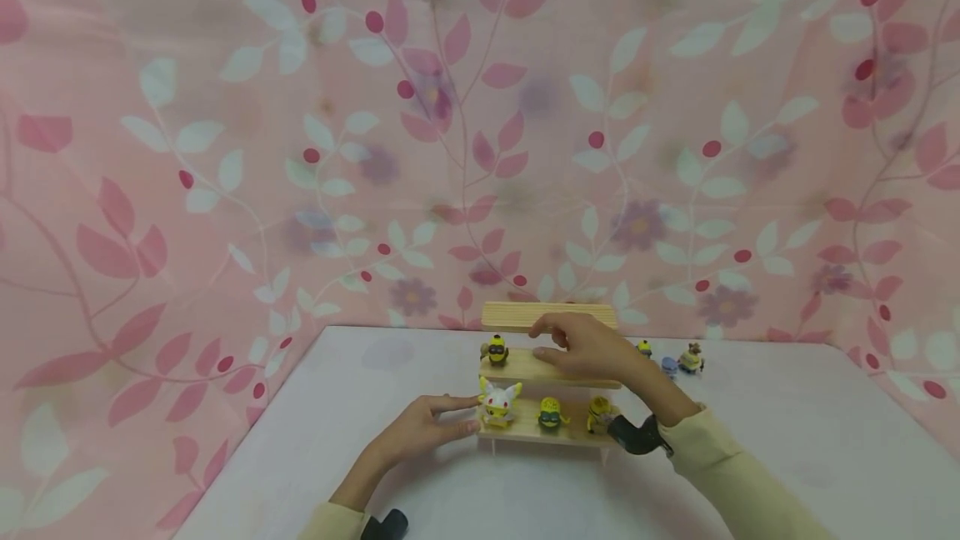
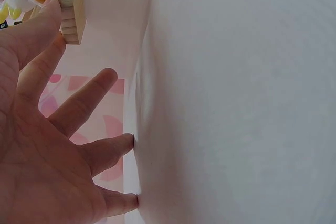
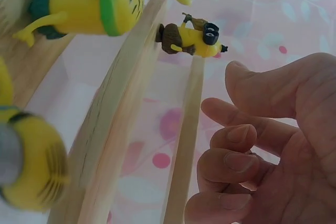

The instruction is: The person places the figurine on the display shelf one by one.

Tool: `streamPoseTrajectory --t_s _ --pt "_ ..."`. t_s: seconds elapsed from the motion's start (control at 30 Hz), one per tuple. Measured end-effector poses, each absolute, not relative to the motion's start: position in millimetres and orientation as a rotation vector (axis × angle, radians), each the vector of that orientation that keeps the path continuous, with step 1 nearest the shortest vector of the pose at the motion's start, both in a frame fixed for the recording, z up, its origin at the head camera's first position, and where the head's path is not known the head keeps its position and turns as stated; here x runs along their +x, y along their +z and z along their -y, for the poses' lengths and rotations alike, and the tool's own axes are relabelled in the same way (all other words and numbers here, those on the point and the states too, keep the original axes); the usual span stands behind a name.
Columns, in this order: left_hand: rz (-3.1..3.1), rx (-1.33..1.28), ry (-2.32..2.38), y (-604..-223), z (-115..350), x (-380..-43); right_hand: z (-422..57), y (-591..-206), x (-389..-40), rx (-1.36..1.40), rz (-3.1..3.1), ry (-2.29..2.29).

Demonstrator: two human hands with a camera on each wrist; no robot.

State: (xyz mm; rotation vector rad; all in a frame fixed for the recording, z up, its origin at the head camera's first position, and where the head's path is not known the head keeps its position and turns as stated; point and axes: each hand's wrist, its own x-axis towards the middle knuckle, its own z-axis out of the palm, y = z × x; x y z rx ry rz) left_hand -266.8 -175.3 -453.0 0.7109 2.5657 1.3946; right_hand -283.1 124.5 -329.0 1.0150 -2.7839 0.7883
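Left grip (image 1: 420, 433): fingers straight and spread, touching the left end of the lower board (image 1: 517, 435).
Right grip (image 1: 588, 347): loosely bent, holding nothing, near the middle board (image 1: 523, 365).
Wooden shelf (image 1: 547, 317): stands on the desk (image 1: 285, 440); looks stiff but light, may slide; steady its ends.
Small figures (image 1: 551, 415): three on the lower board, one at left of the middle board; probably light, slippery plastic; pinch round bodies, not thin arms.

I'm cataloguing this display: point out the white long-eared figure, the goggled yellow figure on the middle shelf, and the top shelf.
White long-eared figure (image 1: 498, 403): head view, on its face.
Goggled yellow figure (image 1: 496, 351): head view, around its goggles.
Top shelf (image 1: 517, 317): head view, on bare wood.
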Motion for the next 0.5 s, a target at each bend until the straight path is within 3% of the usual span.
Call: streamPoseTrajectory --t_s 0.5 --pt "-2.577 0.707 1.358 -451 176 -266 -159 -331 -274 1.067 2.759 0.747"
